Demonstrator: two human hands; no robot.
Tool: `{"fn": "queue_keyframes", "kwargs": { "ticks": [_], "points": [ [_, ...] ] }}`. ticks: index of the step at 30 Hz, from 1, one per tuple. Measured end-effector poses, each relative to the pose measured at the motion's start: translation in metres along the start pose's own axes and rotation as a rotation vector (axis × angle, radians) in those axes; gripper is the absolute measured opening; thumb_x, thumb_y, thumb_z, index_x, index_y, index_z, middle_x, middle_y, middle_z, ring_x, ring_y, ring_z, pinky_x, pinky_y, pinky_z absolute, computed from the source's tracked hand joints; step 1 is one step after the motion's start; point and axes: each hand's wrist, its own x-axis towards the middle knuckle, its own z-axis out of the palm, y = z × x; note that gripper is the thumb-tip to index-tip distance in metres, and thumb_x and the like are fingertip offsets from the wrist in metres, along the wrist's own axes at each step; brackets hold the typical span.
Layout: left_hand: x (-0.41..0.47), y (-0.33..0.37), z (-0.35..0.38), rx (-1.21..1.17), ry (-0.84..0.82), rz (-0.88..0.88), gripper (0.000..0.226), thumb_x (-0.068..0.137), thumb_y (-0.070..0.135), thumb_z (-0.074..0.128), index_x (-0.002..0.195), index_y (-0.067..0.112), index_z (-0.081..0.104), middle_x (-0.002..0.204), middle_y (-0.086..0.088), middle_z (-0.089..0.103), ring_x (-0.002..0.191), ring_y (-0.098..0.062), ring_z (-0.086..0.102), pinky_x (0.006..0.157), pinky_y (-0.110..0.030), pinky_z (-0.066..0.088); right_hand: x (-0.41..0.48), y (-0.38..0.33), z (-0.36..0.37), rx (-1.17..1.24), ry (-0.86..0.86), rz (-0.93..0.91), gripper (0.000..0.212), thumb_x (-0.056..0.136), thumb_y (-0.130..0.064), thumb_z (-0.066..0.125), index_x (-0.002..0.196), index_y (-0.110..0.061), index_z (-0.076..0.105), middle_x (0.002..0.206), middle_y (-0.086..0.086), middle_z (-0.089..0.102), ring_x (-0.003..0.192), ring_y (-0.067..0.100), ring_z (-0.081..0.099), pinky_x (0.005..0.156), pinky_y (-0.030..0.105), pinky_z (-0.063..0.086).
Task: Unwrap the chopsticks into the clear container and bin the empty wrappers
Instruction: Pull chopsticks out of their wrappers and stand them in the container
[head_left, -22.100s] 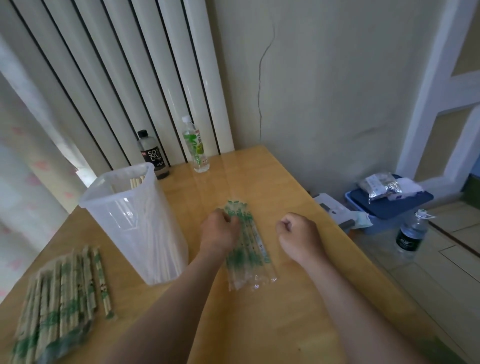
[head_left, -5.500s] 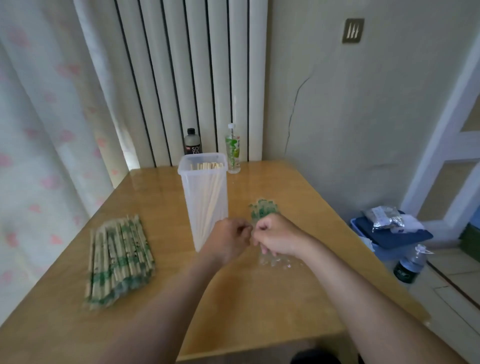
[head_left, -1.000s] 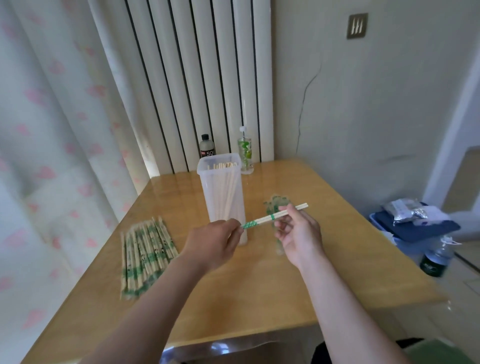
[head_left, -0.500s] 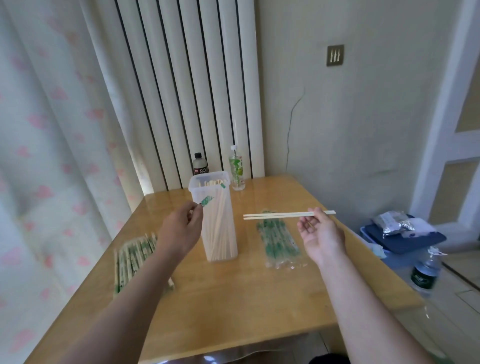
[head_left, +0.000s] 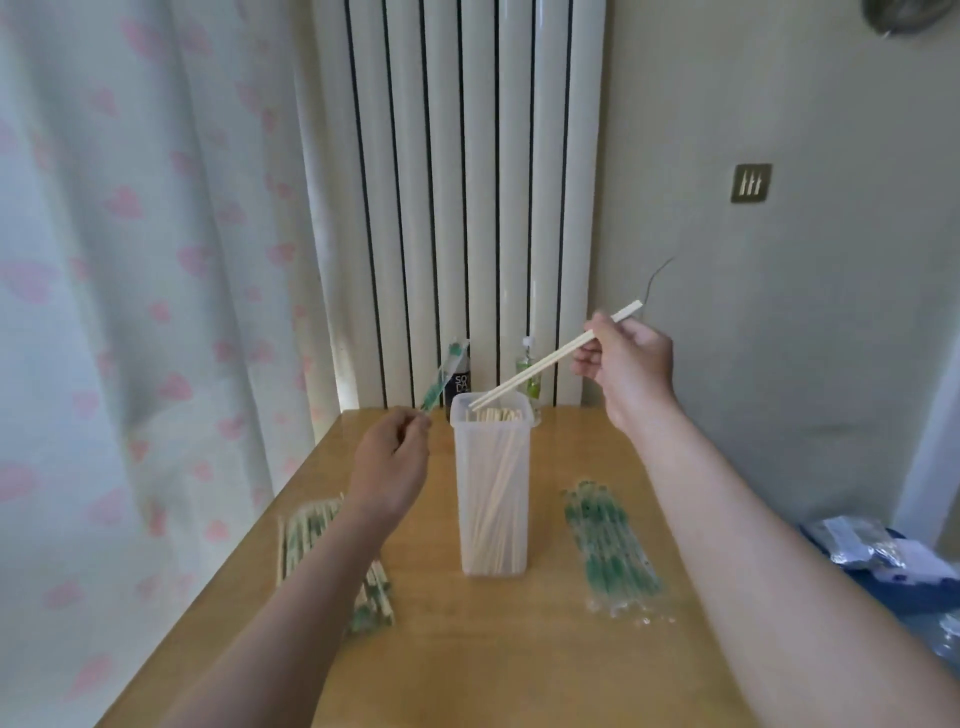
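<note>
right hand pinching bare chopsticks near top end, tips over clear container; light, stiff, easy to drop in. left hand pinching limp empty wrapper.

A tall white ribbed radiator stood behind the light wooden table, a pale curtain with pink blotches to its left. The beige plaster wall bore a thin crack and a small brass-coloured plate.
</note>
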Motion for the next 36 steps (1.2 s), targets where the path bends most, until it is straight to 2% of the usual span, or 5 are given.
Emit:
{"fn": "queue_keyframes", "kwargs": {
  "ticks": [11, 14, 22, 28, 36],
  "points": [
    [0.008, -0.04, -0.021, -0.036, -0.068, -0.121, 0.019, 0.103, 0.017, 0.05, 0.097, 0.01, 0.067, 0.078, -0.01, 0.069, 0.063, -0.018, 0.064, 0.052, -0.018, 0.044, 0.003, 0.058, 0.048, -0.889, -0.405, -0.079, 0.041, 0.094, -0.032, 0.066, 0.065, -0.005, 0.055, 0.061, -0.004, 0.061, 0.067, 0.011, 0.064, 0.059, 0.024, 0.042],
    [0.006, -0.047, -0.017, -0.032, -0.111, -0.121, 0.019, 0.102, 0.019, 0.051, 0.095, 0.012, 0.067, 0.077, -0.008, 0.07, 0.062, -0.018, 0.066, 0.054, -0.023, 0.045, 0.01, 0.06, 0.045, -0.865, -0.347, -0.069, 0.04, 0.093, -0.033, 0.062, 0.067, -0.003, 0.061, 0.078, 0.003, 0.073, 0.087, 0.019, 0.071, 0.076, 0.03, 0.054],
    [-0.011, -0.02, 0.034, -0.161, -0.276, -0.138, 0.019, 0.102, 0.016, 0.053, 0.096, 0.006, 0.068, 0.076, -0.011, 0.071, 0.063, -0.022, 0.069, 0.055, -0.031, 0.051, 0.002, 0.042, 0.006, -0.712, -0.265, -0.118, 0.032, 0.097, -0.024, 0.057, 0.08, 0.0, 0.069, 0.074, 0.007, 0.066, 0.068, 0.017, 0.057, 0.061, 0.026, 0.043],
    [-0.028, 0.002, 0.092, -0.317, -0.411, -0.221, 0.02, 0.102, 0.011, 0.05, 0.097, -0.001, 0.066, 0.07, -0.012, 0.066, 0.059, -0.027, 0.065, 0.053, -0.031, 0.048, -0.001, 0.041, -0.052, -0.313, -0.548, 0.179, 0.044, 0.101, -0.042, 0.055, 0.109, 0.0, 0.068, 0.069, 0.006, 0.064, 0.045, 0.012, 0.047, 0.035, 0.02, 0.027],
    [-0.018, -0.004, 0.182, -0.238, -0.385, -0.472, 0.019, 0.09, 0.018, 0.063, 0.097, 0.002, 0.07, 0.073, -0.005, 0.053, 0.068, -0.025, 0.052, 0.062, -0.034, 0.046, 0.019, 0.112, -0.158, -0.617, -0.09, 0.234, 0.035, 0.102, -0.032, 0.055, 0.08, -0.01, 0.072, 0.061, 0.001, 0.061, 0.053, 0.018, 0.051, 0.048, 0.025, 0.036]
  ]
}}
